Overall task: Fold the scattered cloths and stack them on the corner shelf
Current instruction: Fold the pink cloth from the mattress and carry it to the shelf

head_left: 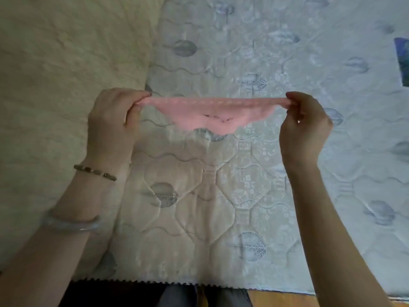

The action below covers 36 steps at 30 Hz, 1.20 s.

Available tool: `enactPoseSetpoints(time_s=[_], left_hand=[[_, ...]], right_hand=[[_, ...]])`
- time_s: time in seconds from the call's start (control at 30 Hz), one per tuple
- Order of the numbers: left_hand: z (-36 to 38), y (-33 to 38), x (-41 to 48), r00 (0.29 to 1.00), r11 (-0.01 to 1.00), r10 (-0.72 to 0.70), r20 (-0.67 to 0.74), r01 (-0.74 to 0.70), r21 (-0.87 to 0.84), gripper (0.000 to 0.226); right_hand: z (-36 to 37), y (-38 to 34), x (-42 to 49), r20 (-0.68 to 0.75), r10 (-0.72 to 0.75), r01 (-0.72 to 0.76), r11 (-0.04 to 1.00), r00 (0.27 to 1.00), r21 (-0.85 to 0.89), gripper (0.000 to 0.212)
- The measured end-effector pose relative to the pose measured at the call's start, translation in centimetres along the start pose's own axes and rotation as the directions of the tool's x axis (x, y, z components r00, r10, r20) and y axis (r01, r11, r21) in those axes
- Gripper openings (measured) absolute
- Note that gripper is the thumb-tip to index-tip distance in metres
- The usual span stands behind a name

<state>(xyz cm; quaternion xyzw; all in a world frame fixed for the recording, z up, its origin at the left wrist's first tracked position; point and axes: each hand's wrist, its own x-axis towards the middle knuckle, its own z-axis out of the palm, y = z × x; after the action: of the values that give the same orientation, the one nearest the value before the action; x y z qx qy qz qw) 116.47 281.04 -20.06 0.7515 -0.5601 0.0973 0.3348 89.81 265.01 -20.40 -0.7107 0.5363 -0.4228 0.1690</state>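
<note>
A small pink cloth (210, 111) with a scalloped lower edge hangs stretched in the air above the bed. My left hand (110, 120) pinches its left corner between thumb and fingers. My right hand (303, 127) pinches its right corner the same way. The top edge runs taut and level between the two hands, and the middle sags down in a shallow curve. The corner shelf is out of view.
Below lies a quilted bedcover (254, 185) with a grey leaf pattern and a zigzag front edge. A cream textured blanket (66, 63) covers the left side. A dark blue cloth (402, 60) shows at the right edge. Wooden floor (276, 299) runs along the bottom.
</note>
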Motion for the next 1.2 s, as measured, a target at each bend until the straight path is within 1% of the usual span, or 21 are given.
enactPoseSetpoints(time_s=[0.07, 0.13, 0.23, 0.3, 0.37, 0.43, 0.5, 0.57, 0.63, 0.67, 0.7, 0.73, 0.8, 0.87, 0.9, 0.93, 1.0, 1.03, 1.13, 1.17, 1.2], left_hand=[[0.3, 0.2, -2.3, 0.999, 1.0, 0.018, 0.048, -0.017, -0.013, 0.018], [1.1, -0.1, -5.3, 0.99, 0.999, 0.02, 0.143, -0.015, -0.033, 0.017], [3.3, -1.0, -10.9, 0.948, 0.996, 0.019, 0.319, 0.01, -0.089, 0.021], [4.6, -1.7, -14.3, 0.885, 0.992, -0.027, 0.465, 0.082, -0.099, 0.023], [6.4, -2.7, -18.0, 0.796, 0.984, -0.068, 0.602, 0.153, -0.091, 0.025], [8.1, -3.8, -21.4, 0.689, 0.981, -0.095, 0.718, 0.186, -0.05, 0.029], [9.4, -4.7, -24.2, 0.576, 0.98, -0.119, 0.809, 0.201, 0.0, 0.024], [10.2, -5.1, -26.1, 0.474, 0.982, -0.138, 0.869, 0.182, 0.057, 0.017], [10.4, -5.3, -27.1, 0.366, 0.977, -0.153, 0.918, 0.195, 0.086, 0.036], [10.4, -5.3, -27.2, 0.334, 0.972, -0.174, 0.926, 0.207, 0.108, 0.045], [10.4, -5.5, -27.2, 0.324, 0.966, -0.207, 0.923, 0.217, 0.14, 0.048], [10.5, -5.5, -27.0, 0.35, 0.957, -0.245, 0.904, 0.234, 0.169, 0.047], [11.0, -5.6, -26.0, 0.424, 0.931, -0.316, 0.849, 0.313, 0.19, 0.035], [12.1, -5.5, -24.6, 0.495, 0.9, -0.381, 0.781, 0.393, 0.189, 0.015], [12.7, -5.3, -23.6, 0.527, 0.887, -0.409, 0.745, 0.421, 0.189, 0.008], [13.4, -5.3, -22.8, 0.55, 0.873, -0.436, 0.712, 0.45, 0.187, 0.008], [14.7, -5.6, -21.7, 0.581, 0.844, -0.496, 0.645, 0.498, 0.2, 0.012], [15.2, -5.8, -21.4, 0.576, 0.814, -0.546, 0.609, 0.535, 0.224, 0.014], [16.3, -6.2, -21.1, 0.465, 0.666, -0.718, 0.518, 0.674, 0.319, 0.025], [16.6, -6.1, -21.1, 0.439, 0.636, -0.745, 0.503, 0.694, 0.337, 0.027], [16.7, -5.9, -21.1, 0.426, 0.618, -0.76, 0.49, 0.706, 0.345, 0.029]], right_hand=[[-1.1, 1.0, -1.7, 0.019, -0.05, 0.05, 0.999, 0.999, -0.014, 0.027], [-1.8, 2.7, -4.3, 0.074, -0.084, 0.087, 0.995, 0.994, -0.044, 0.024], [-1.9, 6.6, -9.1, 0.247, -0.06, 0.085, 0.993, 0.967, -0.088, 0.026], [-1.5, 9.1, -12.4, 0.38, -0.004, 0.059, 0.989, 0.925, -0.133, 0.028], [-0.9, 11.5, -16.0, 0.509, 0.084, 0.019, 0.981, 0.857, -0.193, 0.032], [-0.3, 13.3, -19.4, 0.615, 0.184, -0.024, 0.966, 0.767, -0.259, 0.033], [0.0, 14.4, -22.1, 0.687, 0.317, -0.086, 0.933, 0.654, -0.348, 0.034], [0.1, 15.3, -24.1, 0.737, 0.41, -0.102, 0.899, 0.538, -0.426, 0.039], [0.3, 15.9, -25.5, 0.784, 0.451, -0.072, 0.881, 0.427, -0.467, 0.045], [0.5, 16.0, -25.7, 0.795, 0.463, -0.05, 0.873, 0.392, -0.484, 0.048], [0.6, 15.9, -25.6, 0.794, 0.466, -0.024, 0.867, 0.39, -0.498, 0.049], [0.9, 15.8, -25.2, 0.785, 0.45, 0.006, 0.866, 0.425, -0.5, 0.047], [1.7, 15.7, -24.0, 0.735, 0.396, 0.017, 0.875, 0.55, -0.484, 0.041], [3.0, 15.8, -22.3, 0.657, 0.38, -0.07, 0.892, 0.651, -0.447, 0.036], [3.8, 15.9, -21.4, 0.631, 0.387, -0.112, 0.896, 0.672, -0.43, 0.032], [4.5, 16.1, -20.7, 0.614, 0.401, -0.152, 0.896, 0.68, -0.417, 0.028], [6.1, 16.5, -19.5, 0.574, 0.473, -0.257, 0.871, 0.668, -0.419, 0.024], [6.8, 16.7, -19.1, 0.539, 0.537, -0.334, 0.838, 0.649, -0.432, 0.024], [8.4, 17.2, -18.3, 0.416, 0.74, -0.572, 0.672, 0.529, -0.47, 0.021], [8.7, 17.3, -18.3, 0.399, 0.775, -0.607, 0.632, 0.49, -0.481, 0.02], [8.9, 17.4, -18.3, 0.393, 0.79, -0.619, 0.613, 0.471, -0.491, 0.02]])
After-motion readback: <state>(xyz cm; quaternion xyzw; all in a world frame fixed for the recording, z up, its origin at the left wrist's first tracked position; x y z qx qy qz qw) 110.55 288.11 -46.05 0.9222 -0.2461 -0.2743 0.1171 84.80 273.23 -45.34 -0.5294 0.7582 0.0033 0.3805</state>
